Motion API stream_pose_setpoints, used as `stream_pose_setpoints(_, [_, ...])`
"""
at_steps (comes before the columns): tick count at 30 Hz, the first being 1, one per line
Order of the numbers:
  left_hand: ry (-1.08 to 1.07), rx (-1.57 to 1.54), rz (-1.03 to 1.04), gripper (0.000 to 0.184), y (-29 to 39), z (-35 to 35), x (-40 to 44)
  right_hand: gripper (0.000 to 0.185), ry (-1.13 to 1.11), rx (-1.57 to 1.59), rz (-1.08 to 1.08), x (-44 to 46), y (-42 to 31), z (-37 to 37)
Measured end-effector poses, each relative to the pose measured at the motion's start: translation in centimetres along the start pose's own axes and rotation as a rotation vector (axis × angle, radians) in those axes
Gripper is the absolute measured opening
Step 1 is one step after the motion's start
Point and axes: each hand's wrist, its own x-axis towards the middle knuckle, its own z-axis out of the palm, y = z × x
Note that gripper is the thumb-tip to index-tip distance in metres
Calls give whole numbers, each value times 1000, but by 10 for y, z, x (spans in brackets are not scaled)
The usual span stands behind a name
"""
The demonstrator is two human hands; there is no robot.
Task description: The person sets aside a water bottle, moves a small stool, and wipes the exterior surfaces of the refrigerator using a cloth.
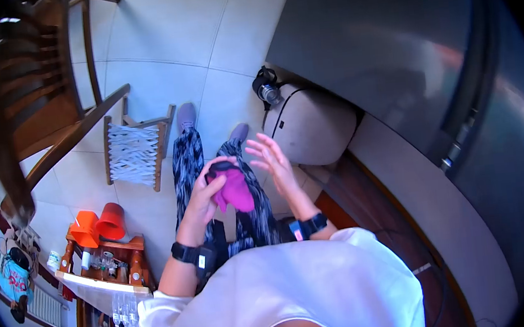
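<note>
A bright pink cloth with a dark part at its upper edge hangs over the person's lap. My left hand is wrapped round its left side, with the thumb lying across the pink fabric. To the right of the cloth, my right hand is raised with its fingers spread, and nothing is in it. A gap separates this hand from the cloth. Each wrist wears a black band.
A woven-top stool stands left of the feet, near a wooden chair. Two orange-red containers sit at the lower left by a shelf with bottles. A camera lies against a beige padded seat on the right.
</note>
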Motion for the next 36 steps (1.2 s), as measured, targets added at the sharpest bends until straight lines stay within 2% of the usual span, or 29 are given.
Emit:
stream_pose_setpoints(3, [100,140,70,32,30,45,-20,61,-47,54,-95,-72,-45,51])
stream_pose_setpoints(5, [41,233,128,28,49,70,-32,59,-5,-60,-62,-104,-70,75])
stream_pose_setpoints(6, [-10,330,157,28,61,84,-40,41,34,-49,-79,-116,-79,82])
stream_pose_setpoints(7, [-57,425,191,28,74,97,-47,41,52,-53,-136,-125,-89,85])
stream_pose_setpoints(9, [-125,441,177,28,105,123,-64,25,74,-19,-195,-143,-108,94])
stream_pose_setpoints(10, [-173,567,152,29,118,130,-70,15,93,-10,-273,-155,-122,97])
stream_pose_setpoints(11, [-212,692,128,30,128,136,-74,16,173,-73,-362,-165,-138,102])
stream_pose_setpoints(13, [-271,746,135,30,144,154,-78,15,229,-121,-649,-182,-164,108])
stream_pose_setpoints(15, [-356,839,113,31,155,169,-76,17,224,-176,-681,-192,-181,101])
stream_pose_setpoints(17, [-394,787,156,28,157,187,-74,18,298,-395,-990,-193,-198,95])
stream_pose_setpoints(18, [-378,700,203,25,162,203,-79,25,374,-524,-999,-197,-210,94])
stream_pose_setpoints(19, [-359,612,251,22,165,217,-80,25,378,-521,-1000,-194,-214,92])
stream_pose_setpoints(21, [-305,660,320,23,166,235,-71,35,547,-274,-781,-181,-221,84])
stream_pose_setpoints(22, [-266,805,477,27,164,242,-60,43,443,-231,-737,-177,-228,78])
stream_pose_setpoints(24, [-170,1104,816,37,159,260,-30,44,332,-116,-719,-168,-248,75])
stream_pose_setpoints(25, [-163,1127,808,37,153,266,-28,46,245,3,-683,-165,-252,79])
stream_pose_setpoints(27, [-265,939,475,40,146,289,-12,51,160,60,-590,-142,-257,79])
stream_pose_setpoints(28, [-313,1052,651,45,136,296,-2,51,187,141,-612,-123,-261,83])
stream_pose_setpoints(29, [-335,1206,686,50,131,294,7,51,224,227,-607,-115,-256,86])
stream_pose_setpoints(30, [-364,1104,497,51,132,298,3,50,202,262,-485,-112,-262,80])
stream_pose_setpoints(31, [-390,994,330,51,138,308,5,45,222,337,-482,-103,-266,76])
stream_pose_setpoints(32, [-388,996,317,51,145,315,7,41,212,408,-462,-98,-270,71])
stream_pose_setpoints(34, [-408,1064,134,55,163,321,10,38,229,525,-442,-92,-279,62])
stream_pose_setpoints(35, [-415,1049,84,51,172,325,10,38,255,575,-446,-91,-286,59])
stream_pose_setpoints(36, [-387,1048,110,49,180,326,12,35,275,506,-544,-90,-291,55])
